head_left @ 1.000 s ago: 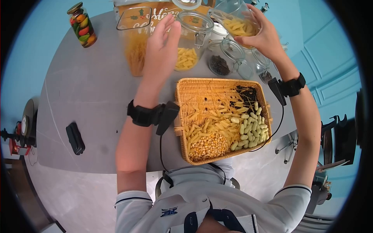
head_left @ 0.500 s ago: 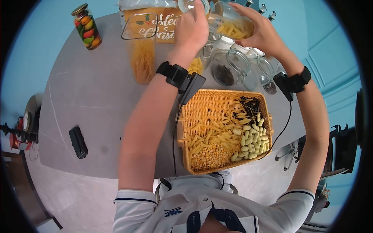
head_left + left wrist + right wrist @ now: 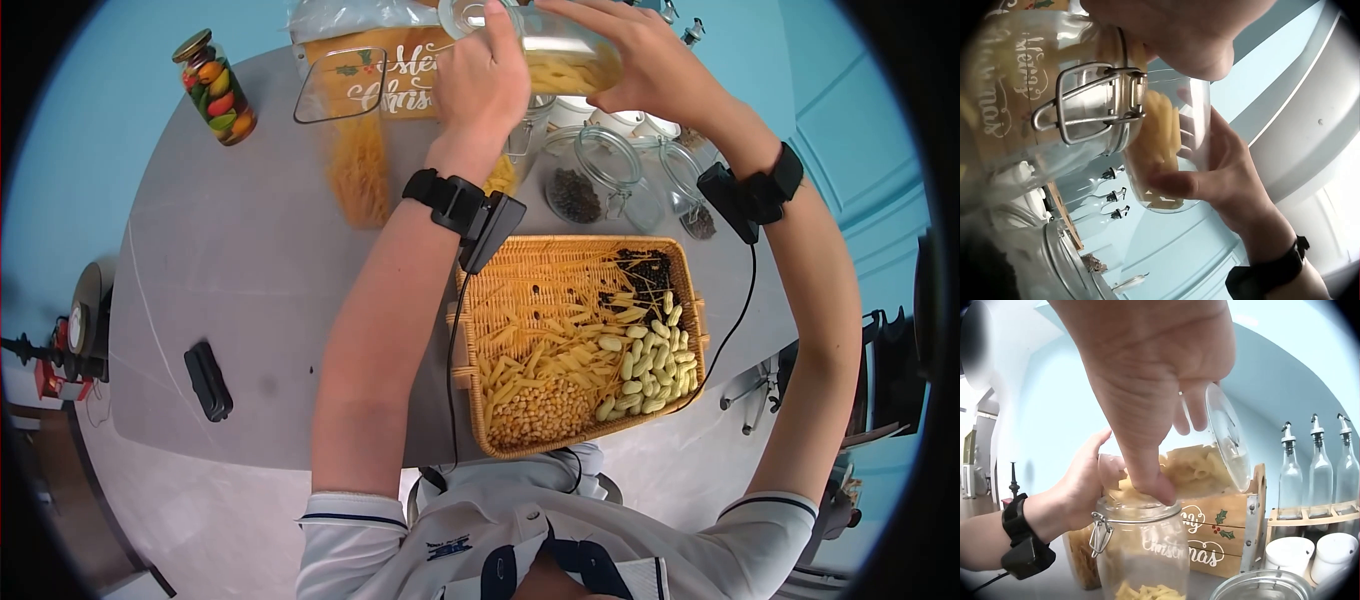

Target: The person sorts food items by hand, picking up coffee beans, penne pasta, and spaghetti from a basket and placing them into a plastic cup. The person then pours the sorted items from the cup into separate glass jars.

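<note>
My right hand grips a clear container, thumb on one side and fingers on the other. It lies tipped on its side, with penne pasta inside it. Its mouth is over the rim of a clip-top glass jar, which has more penne at its bottom. Cupped beside the container's mouth, my left hand has its thumb raised; its other fingers are mostly hidden. The jar's wire clasp hangs loose and its lid stands open.
A wicker basket with penne, corn kernels, peanuts and black beans lies nearest the body. Spaghetti stands in a tall container to the left. Two smaller jars, one a clip-top jar, stand right. Behind are a wooden crate and bottles.
My left hand has moved right, from above the spaghetti container to the tipped container's mouth. My right hand has brought that container left and tilted it flatter over the jar.
</note>
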Demonstrator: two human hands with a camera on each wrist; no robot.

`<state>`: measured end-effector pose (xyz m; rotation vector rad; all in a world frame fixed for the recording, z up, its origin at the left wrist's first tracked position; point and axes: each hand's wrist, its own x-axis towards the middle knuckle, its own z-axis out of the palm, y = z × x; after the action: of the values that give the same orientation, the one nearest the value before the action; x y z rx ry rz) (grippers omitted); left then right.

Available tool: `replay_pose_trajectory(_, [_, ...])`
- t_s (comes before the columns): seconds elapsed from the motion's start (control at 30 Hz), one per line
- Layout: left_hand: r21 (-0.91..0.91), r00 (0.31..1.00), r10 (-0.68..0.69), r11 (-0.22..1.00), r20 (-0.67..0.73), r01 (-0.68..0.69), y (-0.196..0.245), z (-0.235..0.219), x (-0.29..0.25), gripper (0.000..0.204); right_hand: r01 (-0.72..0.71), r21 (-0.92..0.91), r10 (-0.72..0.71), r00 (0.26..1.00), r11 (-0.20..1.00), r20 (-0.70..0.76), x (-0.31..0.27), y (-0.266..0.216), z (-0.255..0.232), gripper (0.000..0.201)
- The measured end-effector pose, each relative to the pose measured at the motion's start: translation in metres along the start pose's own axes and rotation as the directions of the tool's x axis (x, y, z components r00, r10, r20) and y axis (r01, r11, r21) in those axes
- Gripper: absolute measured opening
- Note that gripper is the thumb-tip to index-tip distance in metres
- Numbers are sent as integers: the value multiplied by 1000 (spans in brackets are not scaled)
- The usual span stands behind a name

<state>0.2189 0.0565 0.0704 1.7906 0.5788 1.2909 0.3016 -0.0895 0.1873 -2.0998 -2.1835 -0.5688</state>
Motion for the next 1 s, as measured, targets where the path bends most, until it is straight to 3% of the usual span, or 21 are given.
replay_pose_trajectory(0.23, [158,997,64,986,-31,-58,-9,7,1,78,30,-71,-29,999,997,18,2,12,4,91])
replay_pose_trajectory(0.33, [108,999,21,994,-45,-16,-5,6,-1,79,38,-66,-35,998,997,44,4,10,-1,88])
replay_pose_trajectory(0.5, [158,996,62,986,-66,-51,-8,5,0,80,78,-59,-76,997,995,29,6,5,-8,84])
replay_pose_trajectory(0.7, [134,987,128,984,-92,-116,-11,5,-1,75,48,-223,-25,994,974,104,11,6,-7,84])
replay_pose_trajectory(0.8, [136,983,152,981,-103,-138,-12,5,-1,73,121,-329,-140,989,936,-36,9,11,1,83])
replay_pose_trajectory(0.9, [161,986,131,980,-103,-113,-17,8,0,73,129,-400,-137,991,907,9,4,-5,-14,78])
replay_pose_trajectory(1.0, [59,996,63,997,-67,-59,-23,7,2,73,189,-566,-321,936,803,-144,5,6,5,74])
